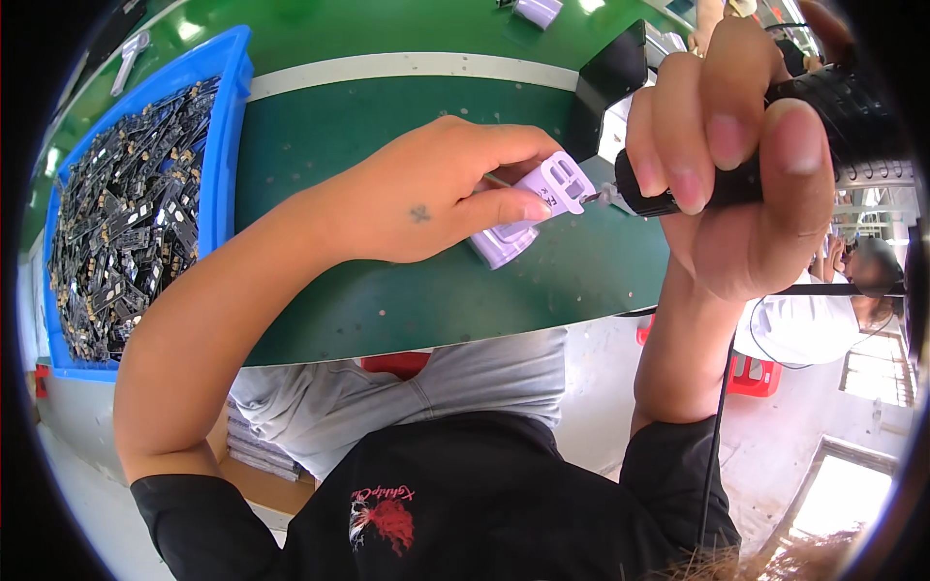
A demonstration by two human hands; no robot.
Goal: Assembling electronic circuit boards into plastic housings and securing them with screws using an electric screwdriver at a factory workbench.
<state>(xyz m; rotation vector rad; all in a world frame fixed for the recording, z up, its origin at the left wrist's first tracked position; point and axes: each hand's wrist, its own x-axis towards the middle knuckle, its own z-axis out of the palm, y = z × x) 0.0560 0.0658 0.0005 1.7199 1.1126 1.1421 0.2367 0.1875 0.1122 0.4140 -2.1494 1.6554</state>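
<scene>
My left hand (436, 194) is closed around a lilac plastic housing (557, 189) with a slotted end plate. The fingers wrap over its far side, the thumb lies on the near side, and its lower rounded part shows below the hand. In my right hand (727, 165) is a black electric screwdriver (644, 189), held almost sideways with the fingers curled round its body. Its bit (603, 194) points left at the housing's slotted end and appears to touch its edge. Whether a screw sits at the tip is too small to tell.
A blue bin (228, 145) full of small dark circuit boards stands at the left on the green table (329, 121). Behind the right hand is a black box-like stand (605, 92). Another lilac part (538, 10) lies at the far side. A person in white (799, 329) sits at the right.
</scene>
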